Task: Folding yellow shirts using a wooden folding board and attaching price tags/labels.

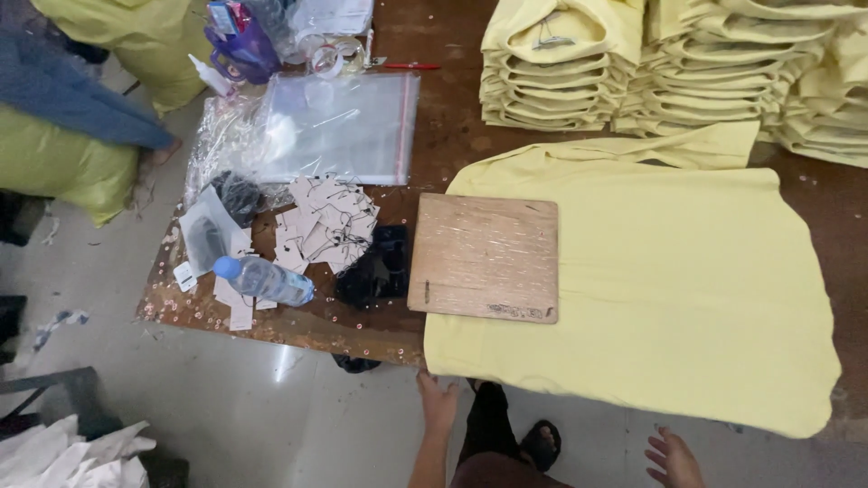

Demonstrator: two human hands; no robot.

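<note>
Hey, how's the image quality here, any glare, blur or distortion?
Head view: even, soft light; glare on the plastic bags and a bright reflection on the floor; wide-angle bending at the edges; left hand and right hand slightly soft, board sharp.

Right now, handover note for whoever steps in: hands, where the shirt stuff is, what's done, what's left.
Left hand: empty, fingers at the near hem of the yellow shirt, at the table edge.
Right hand: empty, open, off the table below the hem, touching nothing.
Shirt lies spread flat, with the wooden board on its left part.
Done: stacks of folded yellow shirts at the far side.
Left: this shirt is unfolded and unbagged.
Clear bags, paper tags and a water bottle lie left of the board.
</note>
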